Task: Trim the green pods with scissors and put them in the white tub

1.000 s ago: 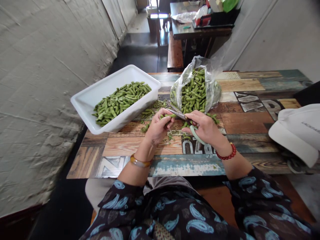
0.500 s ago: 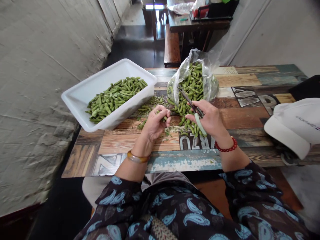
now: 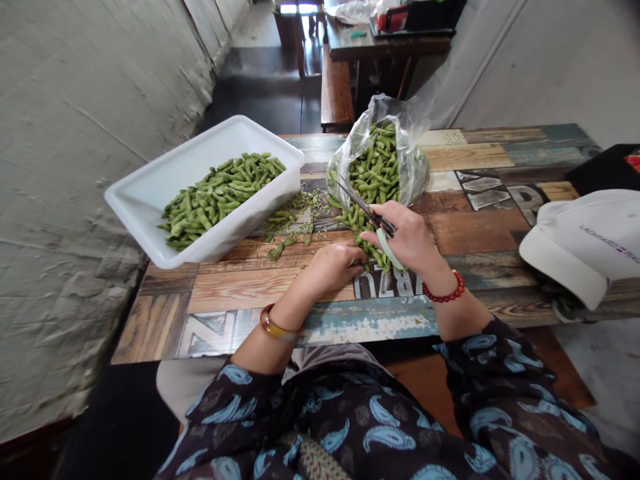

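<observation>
My left hand (image 3: 339, 265) is low over the table, its fingers curled down onto green edamame pods (image 3: 373, 250) at the near left edge of a loose pile; the palm is hidden. Scissors (image 3: 387, 250) with pale green handles are gripped in my right hand (image 3: 406, 235), blades pointing up and left over the pods. Behind them, a clear plastic bag (image 3: 417, 170) lies open toward me, full of pods that spill out of its mouth. To the left stands a white plastic tub (image 3: 220, 257) with many pods heaped inside.
Small green trimmings (image 3: 305, 207) lie scattered between tub and bag on the patchwork wooden table (image 3: 250, 283). A white cap (image 3: 580, 247) rests at the right. The rough wall (image 3: 65, 200) runs close along the left. Beyond are a bench (image 3: 336, 87) and another table (image 3: 390, 47).
My left hand has moved right and down from in front of my body, where it held a pod, to the pile's edge. My right hand keeps the scissors in nearly the same place. The view has shifted slightly.
</observation>
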### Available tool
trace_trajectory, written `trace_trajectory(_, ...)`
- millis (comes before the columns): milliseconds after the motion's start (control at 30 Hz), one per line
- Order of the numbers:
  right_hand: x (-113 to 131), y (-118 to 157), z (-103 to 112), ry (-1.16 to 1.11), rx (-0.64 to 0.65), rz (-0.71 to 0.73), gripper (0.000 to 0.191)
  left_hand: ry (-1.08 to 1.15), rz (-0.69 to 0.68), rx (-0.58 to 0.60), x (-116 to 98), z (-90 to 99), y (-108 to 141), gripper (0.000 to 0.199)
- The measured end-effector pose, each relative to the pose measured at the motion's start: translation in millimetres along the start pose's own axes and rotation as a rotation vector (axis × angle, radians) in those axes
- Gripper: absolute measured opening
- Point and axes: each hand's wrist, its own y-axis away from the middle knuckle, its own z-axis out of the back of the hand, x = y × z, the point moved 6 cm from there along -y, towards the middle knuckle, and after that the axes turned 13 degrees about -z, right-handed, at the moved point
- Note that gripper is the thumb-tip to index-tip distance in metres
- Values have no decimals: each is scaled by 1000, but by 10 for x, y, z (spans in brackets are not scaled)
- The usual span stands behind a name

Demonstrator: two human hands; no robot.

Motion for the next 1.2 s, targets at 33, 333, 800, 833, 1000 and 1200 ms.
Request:
trace_trajectory(33, 0, 1, 1, -2, 2, 0, 39, 25, 4, -27, 3, 20, -5, 10)
trace_trajectory(333, 5, -9, 55, -19, -9, -53, 39, 516, 116, -505, 124, 489, 115, 11)
trace_trajectory(800, 38, 17, -12, -19, 106, -18, 39, 1029, 335, -671, 285, 436, 231, 27)
trace_trajectory(833, 54, 26, -36, -22, 143, -16, 39, 1067, 333, -692, 287, 435, 231, 29)
trace_trajectory(1000, 139, 69, -124, -28, 259, -15, 40, 1111, 305, -723, 280, 429, 221, 27)
trace_trajectory(1200, 159, 82, -157, -5, 298, -4, 38, 969, 226, -712, 240, 442, 206, 25)
